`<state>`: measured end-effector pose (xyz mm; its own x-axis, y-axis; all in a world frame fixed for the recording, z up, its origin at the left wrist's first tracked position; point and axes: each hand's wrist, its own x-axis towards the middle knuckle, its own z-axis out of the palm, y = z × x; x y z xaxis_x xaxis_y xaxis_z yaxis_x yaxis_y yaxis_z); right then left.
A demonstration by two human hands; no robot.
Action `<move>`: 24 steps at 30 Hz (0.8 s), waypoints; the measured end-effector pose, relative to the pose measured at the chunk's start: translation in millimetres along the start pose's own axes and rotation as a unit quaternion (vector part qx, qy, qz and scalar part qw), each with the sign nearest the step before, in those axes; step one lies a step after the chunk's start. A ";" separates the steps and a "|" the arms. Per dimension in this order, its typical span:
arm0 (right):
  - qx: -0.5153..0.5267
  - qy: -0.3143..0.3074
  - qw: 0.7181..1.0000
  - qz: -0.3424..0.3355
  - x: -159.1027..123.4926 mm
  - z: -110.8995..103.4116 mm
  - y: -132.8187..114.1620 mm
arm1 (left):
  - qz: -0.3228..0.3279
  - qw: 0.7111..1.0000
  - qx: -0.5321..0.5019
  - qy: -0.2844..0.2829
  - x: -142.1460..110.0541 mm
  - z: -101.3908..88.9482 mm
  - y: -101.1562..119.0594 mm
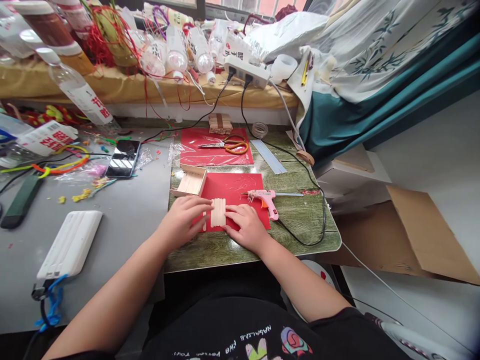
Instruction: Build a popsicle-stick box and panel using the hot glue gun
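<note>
Several popsicle sticks (pixel 218 213) lie side by side, upright to my view, on a red sheet (pixel 234 182). My left hand (pixel 184 219) is at their left, its fingers stretched toward them and not wrapped round anything. A single popsicle stick (pixel 204 223) lies partly hidden under those fingers. On the right, my right hand (pixel 245 226) rests with extended fingers against the edge of the row. Just beyond my left hand stands a shallow wooden stick box (pixel 192 181). A pink hot glue gun (pixel 267 198) lies right of the sticks, a glue stick in its back.
Scissors (pixel 227 145) and a bundle of sticks (pixel 220 123) lie on a wrapped red pack (pixel 187 150) farther back. Glue sticks (pixel 269 156) are beside it. Black cords loop at the right. A phone (pixel 123 158) and power bank (pixel 70 244) are on the left.
</note>
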<state>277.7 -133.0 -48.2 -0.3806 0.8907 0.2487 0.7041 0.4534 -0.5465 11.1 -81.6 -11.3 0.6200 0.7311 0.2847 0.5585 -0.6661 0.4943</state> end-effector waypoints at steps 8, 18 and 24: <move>0.008 0.017 1.000 0.019 -1.3 2.2 1.3 | -0.280 0.959 0.032 -0.014 6.6 -52.3 -48.8; 0.008 0.010 1.000 0.025 0.9 2.7 0.2 | -0.280 0.959 -0.017 -0.030 -3.9 -30.9 -43.0; 0.014 0.014 1.000 0.023 1.9 2.7 0.4 | -0.250 0.963 -0.071 -0.077 -3.0 -28.6 -48.2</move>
<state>275.7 -131.2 -50.1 -0.3311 0.9115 0.2441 0.7034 0.4109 -0.5800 -33.4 -47.4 -12.4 0.3731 0.9176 -0.1372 0.7338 -0.2014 0.6488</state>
